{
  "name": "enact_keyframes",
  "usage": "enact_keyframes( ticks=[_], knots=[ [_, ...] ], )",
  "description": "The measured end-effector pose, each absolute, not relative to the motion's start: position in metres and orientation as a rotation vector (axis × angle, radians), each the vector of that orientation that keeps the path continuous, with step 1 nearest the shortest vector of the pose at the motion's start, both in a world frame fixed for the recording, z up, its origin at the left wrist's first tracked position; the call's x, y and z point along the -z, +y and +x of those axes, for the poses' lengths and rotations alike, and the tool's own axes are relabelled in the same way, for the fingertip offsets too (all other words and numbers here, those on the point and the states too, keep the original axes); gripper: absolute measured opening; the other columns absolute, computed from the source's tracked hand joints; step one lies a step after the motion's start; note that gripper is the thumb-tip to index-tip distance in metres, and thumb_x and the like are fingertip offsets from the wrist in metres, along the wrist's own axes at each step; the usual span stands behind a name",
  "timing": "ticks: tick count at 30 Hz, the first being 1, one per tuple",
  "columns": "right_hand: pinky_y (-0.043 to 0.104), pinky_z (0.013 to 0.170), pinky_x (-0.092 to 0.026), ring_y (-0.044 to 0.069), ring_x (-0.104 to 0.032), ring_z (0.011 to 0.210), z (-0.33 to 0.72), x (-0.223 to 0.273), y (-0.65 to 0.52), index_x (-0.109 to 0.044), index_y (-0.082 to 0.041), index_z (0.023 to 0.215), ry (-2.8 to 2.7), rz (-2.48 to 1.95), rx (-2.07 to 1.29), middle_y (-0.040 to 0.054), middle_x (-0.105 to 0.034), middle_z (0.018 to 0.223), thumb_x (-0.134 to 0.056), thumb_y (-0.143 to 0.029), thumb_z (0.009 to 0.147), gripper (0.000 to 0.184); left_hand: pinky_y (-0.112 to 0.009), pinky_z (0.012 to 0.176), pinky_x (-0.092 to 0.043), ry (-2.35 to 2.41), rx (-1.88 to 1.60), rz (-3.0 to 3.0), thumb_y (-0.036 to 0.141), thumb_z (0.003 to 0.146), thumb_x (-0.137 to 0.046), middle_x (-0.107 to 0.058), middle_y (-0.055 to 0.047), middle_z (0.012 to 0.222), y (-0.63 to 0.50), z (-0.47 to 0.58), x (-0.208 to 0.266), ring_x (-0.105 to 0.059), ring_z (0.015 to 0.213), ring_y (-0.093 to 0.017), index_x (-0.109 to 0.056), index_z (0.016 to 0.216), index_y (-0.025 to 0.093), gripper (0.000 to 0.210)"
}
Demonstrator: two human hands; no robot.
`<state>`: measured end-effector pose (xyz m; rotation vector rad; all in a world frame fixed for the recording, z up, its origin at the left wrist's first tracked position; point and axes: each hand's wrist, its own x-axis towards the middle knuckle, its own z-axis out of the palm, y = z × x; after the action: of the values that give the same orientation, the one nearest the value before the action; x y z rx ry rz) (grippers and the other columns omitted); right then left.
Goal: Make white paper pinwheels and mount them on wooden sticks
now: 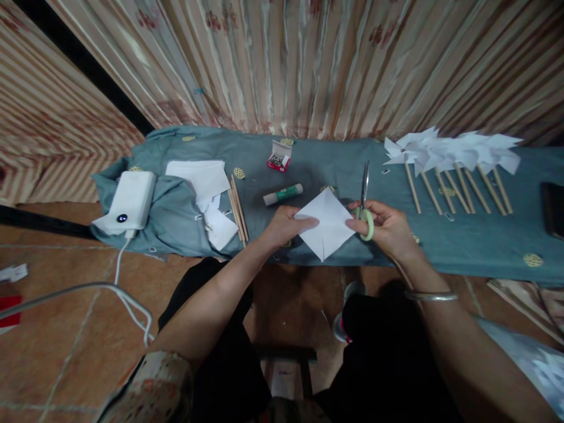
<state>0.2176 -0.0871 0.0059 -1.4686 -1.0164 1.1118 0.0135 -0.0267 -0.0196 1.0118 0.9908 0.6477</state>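
A white square of paper [325, 226], turned corner-up like a diamond, is held over the table's front edge. A slit runs up from its lower corner. My left hand [284, 226] is closed on its left corner, thumb on top. At the right corner my right hand [383, 223] pinches the paper too, with the scissors [367, 220] held in the same hand. Their green handles sit around my fingers and the blades point away from me. A glue stick [283, 194] lies beyond the paper, and behind it stands an open red box [279, 157] of small metal pins.
Several paper pinwheels on wooden sticks [453, 154] lie at the right. To the left are loose sticks [238, 208], white paper sheets [200, 176] and a white power bank [131, 200] with a cable. A blue-green cloth [352, 153] covers the table; a curtain [282, 70] hangs behind.
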Motion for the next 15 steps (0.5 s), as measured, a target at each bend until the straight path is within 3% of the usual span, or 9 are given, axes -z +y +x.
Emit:
enact_keyframes(
  ticks=[4, 8, 11, 15],
  knots=[
    [0.022, 0.05, -0.043, 0.009, -0.052, 0.052, 0.213, -0.005, -0.082, -0.069, -0.021, 0.08, -0.914, -1.499, -1.013, -0.0065, -0.063, 0.059, -0.087, -0.029, 0.046, 0.039, -0.027, 0.07, -0.049, 0.887, -0.835, 0.791, 0.037, 0.059, -0.083, -0.074, -0.006, 0.086, -0.027, 0.017, 0.012, -0.066, 0.075, -0.017, -0.072, 0.093, 0.014, 0.043],
    [0.022, 0.05, -0.04, 0.009, -0.05, 0.053, 0.207, -0.001, -0.075, -0.066, -0.02, 0.078, -0.799, -1.514, -0.879, -0.0067, -0.061, 0.06, -0.085, -0.028, 0.043, 0.041, -0.036, 0.091, -0.049, 0.768, -0.864, 0.597, 0.046, 0.064, -0.08, -0.072, -0.01, 0.109, -0.032, 0.022, 0.005, -0.066, 0.102, -0.024, -0.068, 0.1, 0.017, 0.047],
    [0.023, 0.05, -0.038, 0.009, -0.05, 0.053, 0.2, 0.003, -0.07, -0.063, -0.021, 0.081, -0.789, -1.496, -0.83, -0.0068, -0.059, 0.061, -0.083, -0.034, 0.046, 0.042, -0.038, 0.094, -0.048, 0.75, -0.865, 0.61, 0.041, 0.062, -0.082, -0.071, -0.009, 0.111, -0.04, 0.03, 0.002, -0.064, 0.107, -0.025, -0.067, 0.102, 0.019, 0.048],
    [0.024, 0.051, -0.037, 0.01, -0.048, 0.052, 0.189, 0.009, -0.066, -0.06, -0.022, 0.085, -0.855, -1.482, -0.82, -0.0078, -0.055, 0.058, -0.079, -0.042, 0.053, 0.042, -0.036, 0.091, -0.048, 0.801, -0.942, 0.666, 0.029, 0.054, -0.086, -0.072, -0.007, 0.101, -0.048, 0.043, 0.004, -0.065, 0.099, -0.023, -0.067, 0.096, 0.017, 0.048]
  ],
)
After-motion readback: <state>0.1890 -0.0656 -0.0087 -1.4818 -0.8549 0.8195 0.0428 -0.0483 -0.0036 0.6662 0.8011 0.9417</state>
